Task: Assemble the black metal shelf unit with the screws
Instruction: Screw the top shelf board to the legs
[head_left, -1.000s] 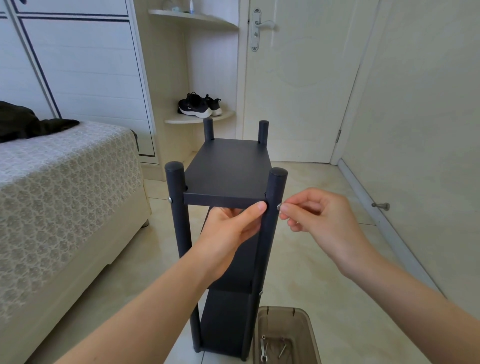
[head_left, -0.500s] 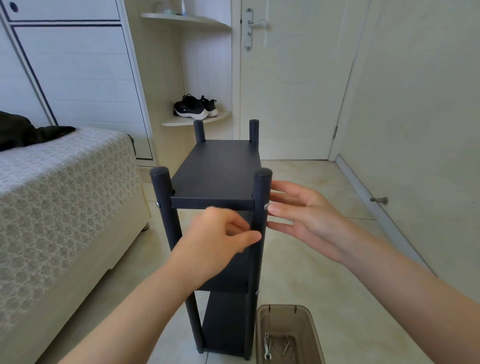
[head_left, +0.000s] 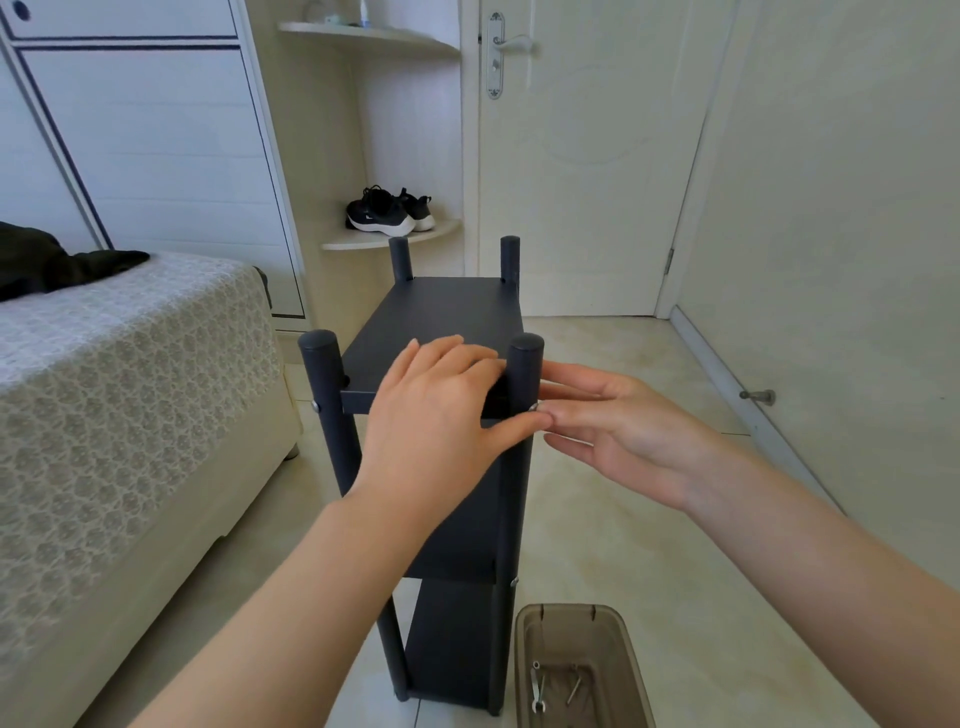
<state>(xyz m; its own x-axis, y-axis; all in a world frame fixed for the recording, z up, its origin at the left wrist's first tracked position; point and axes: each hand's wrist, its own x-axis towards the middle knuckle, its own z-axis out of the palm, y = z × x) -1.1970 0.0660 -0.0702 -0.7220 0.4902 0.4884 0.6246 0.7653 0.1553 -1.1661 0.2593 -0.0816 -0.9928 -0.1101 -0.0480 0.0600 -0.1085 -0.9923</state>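
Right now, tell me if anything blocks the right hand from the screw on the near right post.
Nothing visible does. Fingertips of the right hand are at the screw on the near right post; the left hand rests beside it, not between.

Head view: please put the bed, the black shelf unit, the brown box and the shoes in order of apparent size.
1. bed, cut off by the frame
2. black shelf unit
3. brown box
4. shoes
The box is near and the shoes far, so real order is unsure.
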